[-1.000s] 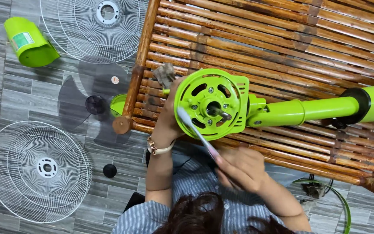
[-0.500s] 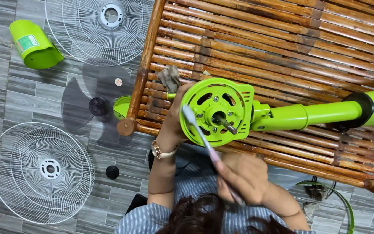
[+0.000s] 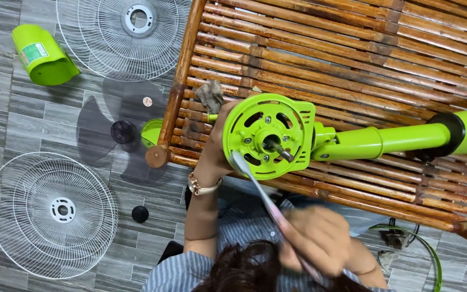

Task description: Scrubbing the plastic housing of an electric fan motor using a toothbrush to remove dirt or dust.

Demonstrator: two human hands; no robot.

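On the grey floor to your left lie a white fan grille (image 3: 52, 210), a dark fan blade (image 3: 121, 132) and a green cover (image 3: 43, 55). Your left hand (image 3: 218, 146) wraps the left rim of the green fan motor housing (image 3: 268, 135), which rests on the bamboo bench (image 3: 352, 59). Your right hand (image 3: 320, 238), blurred, is closed around a toothbrush (image 3: 260, 197), its head touching the housing's lower face, well ahead of the grip.
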